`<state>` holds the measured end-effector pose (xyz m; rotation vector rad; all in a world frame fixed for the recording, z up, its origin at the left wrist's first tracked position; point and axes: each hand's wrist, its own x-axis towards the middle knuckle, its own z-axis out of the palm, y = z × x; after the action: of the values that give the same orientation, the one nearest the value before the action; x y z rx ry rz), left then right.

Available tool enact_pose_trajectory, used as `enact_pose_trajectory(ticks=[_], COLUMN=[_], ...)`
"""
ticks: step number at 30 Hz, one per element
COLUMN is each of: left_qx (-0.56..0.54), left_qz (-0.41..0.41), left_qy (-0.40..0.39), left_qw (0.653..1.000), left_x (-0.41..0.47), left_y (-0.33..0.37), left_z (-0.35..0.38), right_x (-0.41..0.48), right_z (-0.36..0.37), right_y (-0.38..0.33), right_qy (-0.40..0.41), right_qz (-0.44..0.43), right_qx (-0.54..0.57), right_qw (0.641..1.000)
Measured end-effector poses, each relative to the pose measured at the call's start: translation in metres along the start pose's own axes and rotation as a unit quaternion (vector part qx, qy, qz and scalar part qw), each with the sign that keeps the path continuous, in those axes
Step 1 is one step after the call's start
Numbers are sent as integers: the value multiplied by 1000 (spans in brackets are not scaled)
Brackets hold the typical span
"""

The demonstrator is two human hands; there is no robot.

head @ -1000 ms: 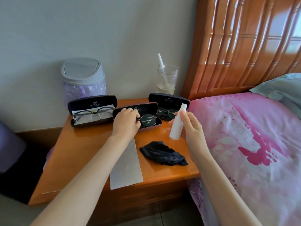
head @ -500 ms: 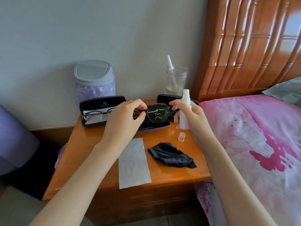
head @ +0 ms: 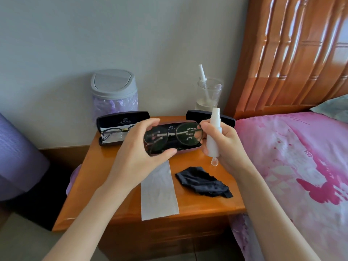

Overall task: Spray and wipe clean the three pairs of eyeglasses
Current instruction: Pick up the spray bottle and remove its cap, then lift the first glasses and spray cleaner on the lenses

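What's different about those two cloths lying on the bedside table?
The pale cloth is a long strip laid flat, reaching the front edge of the nightstand; the black cloth is crumpled into a heap. The pale cloth looks larger than the black cloth and lies to its left. Both rest on the nightstand.

The worktop (head: 203, 208) is glossy varnished wood. The glasses (head: 174, 136) I hold have thin metal rims and shiny lenses; my spray bottle (head: 213, 140) is matt white plastic. The black cloth (head: 203, 182) looks soft and matt.
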<state>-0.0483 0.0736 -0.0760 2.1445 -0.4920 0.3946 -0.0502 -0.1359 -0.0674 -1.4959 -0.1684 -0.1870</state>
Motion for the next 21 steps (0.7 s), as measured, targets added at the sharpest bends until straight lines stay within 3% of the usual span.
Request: enact_pose_trajectory(ticks=[5, 11, 16, 21], left_qx=[-149, -194, -325, -381], left_qz=[-42, -6, -2, -3], left_qy=[14, 32, 40, 50], left_qw=[988, 980, 945, 923], left_x=[-5, -4, -4, -3], left_y=[-9, -15, -14, -12], left_z=[-7, -10, -9, -9], right_x=[0, 2, 1, 0], right_z=[1, -2, -3, 5], right_y=[-2, 1, 5, 7], right_qy=[-2, -60, -99, -119], right_qz=[6, -2, -2, -17], right_qx=[30, 48, 108, 110], right_qw=[1000, 997, 989, 987])
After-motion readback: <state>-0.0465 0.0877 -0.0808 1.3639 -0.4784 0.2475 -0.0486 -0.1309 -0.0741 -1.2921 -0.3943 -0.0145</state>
